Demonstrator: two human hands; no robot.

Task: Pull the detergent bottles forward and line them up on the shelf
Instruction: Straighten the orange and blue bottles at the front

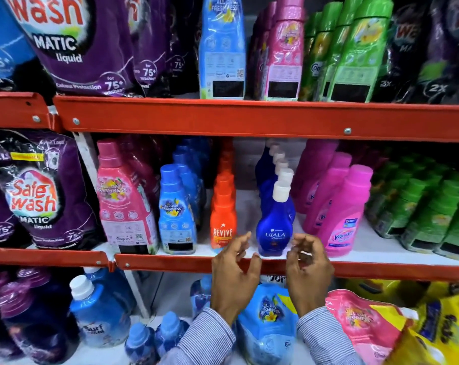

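Observation:
A row of dark blue Ujala bottles (275,227) with white caps stands at the front edge of the middle shelf (381,270), running back in single file. Left of it is a file of orange Revive bottles (223,222). My left hand (233,277) hovers just in front of the shelf lip, between the two rows, fingers spread and curled, holding nothing. My right hand (308,272) is to the right of the front Ujala bottle, fingers loosely curled, also empty. Neither hand touches a bottle.
Pink Vanish bottles (344,217) stand right of the blue row, green packs (431,206) beyond. Blue (176,212) and pink (125,201) Comfort bottles and purple Safewash pouches (36,196) fill the left. Red shelf rails run above and below; pouches and bottles crowd the lower shelf.

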